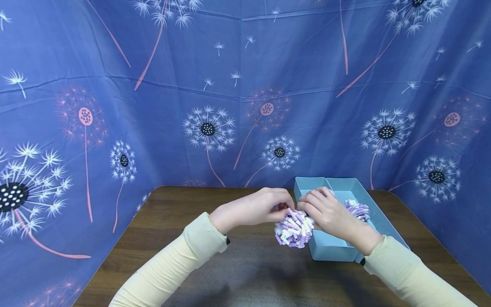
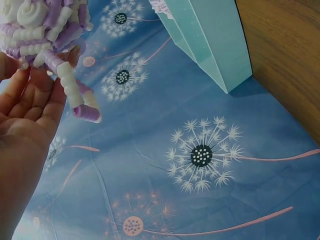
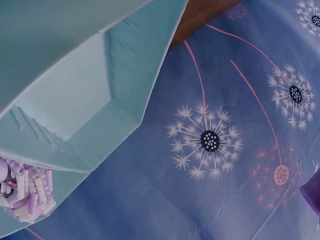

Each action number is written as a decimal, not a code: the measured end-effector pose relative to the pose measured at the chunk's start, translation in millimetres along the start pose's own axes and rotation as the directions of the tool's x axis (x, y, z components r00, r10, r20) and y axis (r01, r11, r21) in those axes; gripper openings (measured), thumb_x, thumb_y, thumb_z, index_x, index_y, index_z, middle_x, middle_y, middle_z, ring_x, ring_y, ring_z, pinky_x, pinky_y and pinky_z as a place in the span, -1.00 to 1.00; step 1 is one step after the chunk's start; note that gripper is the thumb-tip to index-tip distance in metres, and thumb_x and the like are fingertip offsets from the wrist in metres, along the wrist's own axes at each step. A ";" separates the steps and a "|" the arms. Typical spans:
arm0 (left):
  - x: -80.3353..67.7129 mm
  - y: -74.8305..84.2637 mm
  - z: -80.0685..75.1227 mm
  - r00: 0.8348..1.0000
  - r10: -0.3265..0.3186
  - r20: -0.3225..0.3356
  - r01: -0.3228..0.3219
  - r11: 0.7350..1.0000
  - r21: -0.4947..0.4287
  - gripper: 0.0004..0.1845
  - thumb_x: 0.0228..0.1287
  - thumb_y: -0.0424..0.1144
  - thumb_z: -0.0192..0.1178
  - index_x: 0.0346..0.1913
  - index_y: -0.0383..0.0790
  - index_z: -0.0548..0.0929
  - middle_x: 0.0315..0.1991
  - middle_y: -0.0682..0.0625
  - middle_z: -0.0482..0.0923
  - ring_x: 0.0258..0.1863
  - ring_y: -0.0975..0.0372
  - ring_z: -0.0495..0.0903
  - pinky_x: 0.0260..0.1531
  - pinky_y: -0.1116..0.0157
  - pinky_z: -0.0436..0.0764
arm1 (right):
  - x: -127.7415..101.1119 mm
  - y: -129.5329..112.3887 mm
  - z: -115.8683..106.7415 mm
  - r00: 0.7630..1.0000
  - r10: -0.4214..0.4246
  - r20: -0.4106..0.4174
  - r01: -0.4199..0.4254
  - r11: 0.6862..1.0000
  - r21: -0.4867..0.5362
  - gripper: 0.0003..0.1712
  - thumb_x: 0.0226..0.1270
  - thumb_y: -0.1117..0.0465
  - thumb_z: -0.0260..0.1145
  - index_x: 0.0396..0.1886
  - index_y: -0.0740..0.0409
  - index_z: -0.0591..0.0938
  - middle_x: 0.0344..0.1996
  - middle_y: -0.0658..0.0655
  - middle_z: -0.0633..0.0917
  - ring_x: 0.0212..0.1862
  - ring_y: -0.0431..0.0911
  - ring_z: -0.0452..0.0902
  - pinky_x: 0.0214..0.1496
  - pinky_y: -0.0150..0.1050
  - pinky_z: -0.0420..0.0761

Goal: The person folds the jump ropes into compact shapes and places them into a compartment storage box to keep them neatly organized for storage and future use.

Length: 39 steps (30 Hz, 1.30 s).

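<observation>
**Two hands pinch a curly purple-and-white bundle beside the blue box**

From the head camera, the left hand [image 1: 251, 209] and the right hand [image 1: 326, 211] both have their fingers curled onto the top of the curly bundle [image 1: 294, 228], pinching it from either side. The bundle hangs just above the wooden table [image 1: 184, 221], touching or nearly touching the near-left corner of the blue box [image 1: 333, 249]. It looks light and soft, a mass of springy coils that would squash easily and could snag; the core at the top, where the fingers meet, seems the surest hold. A second curly bundle [image 1: 358, 209] lies inside the box, behind the right hand.

In the left wrist view, the fingers [image 2: 42, 87] close round the bundle's underside, with one loose coil [image 2: 75, 95] dangling free. The box stands well apart to the right.

The right wrist view shows no hand, so the grip cannot be judged there. It shows the box's inner divider [image 3: 117, 75] and, at the lower left, the second bundle. The dandelion-print cloth [image 3: 210, 140] fills the rest.
</observation>
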State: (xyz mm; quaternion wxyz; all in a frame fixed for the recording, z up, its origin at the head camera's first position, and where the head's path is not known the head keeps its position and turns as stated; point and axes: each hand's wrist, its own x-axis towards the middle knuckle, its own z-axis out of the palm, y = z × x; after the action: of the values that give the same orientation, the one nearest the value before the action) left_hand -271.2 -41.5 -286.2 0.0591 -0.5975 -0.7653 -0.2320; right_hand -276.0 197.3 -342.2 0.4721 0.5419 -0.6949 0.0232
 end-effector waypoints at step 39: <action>-6.5 1.1 0.9 0.996 0.009 -0.085 -0.008 1.000 0.003 -0.86 0.30 -0.41 0.10 -0.12 -0.20 0.50 -0.21 0.07 0.51 -0.17 0.34 0.46 -0.07 0.54 0.42 | 5.6 3.3 -4.5 1.000 -0.001 -0.025 0.002 1.000 0.020 -0.71 0.39 0.34 -0.11 -0.30 0.22 0.58 -0.31 0.11 0.62 -0.30 -0.03 0.49 -0.22 -0.08 0.44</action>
State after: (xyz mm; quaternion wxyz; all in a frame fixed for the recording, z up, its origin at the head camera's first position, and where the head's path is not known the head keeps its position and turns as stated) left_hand -268.2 -46.7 -289.1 0.0931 -0.5904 -0.7598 -0.2559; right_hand -275.5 197.0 -334.4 0.4755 0.5467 -0.6882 0.0366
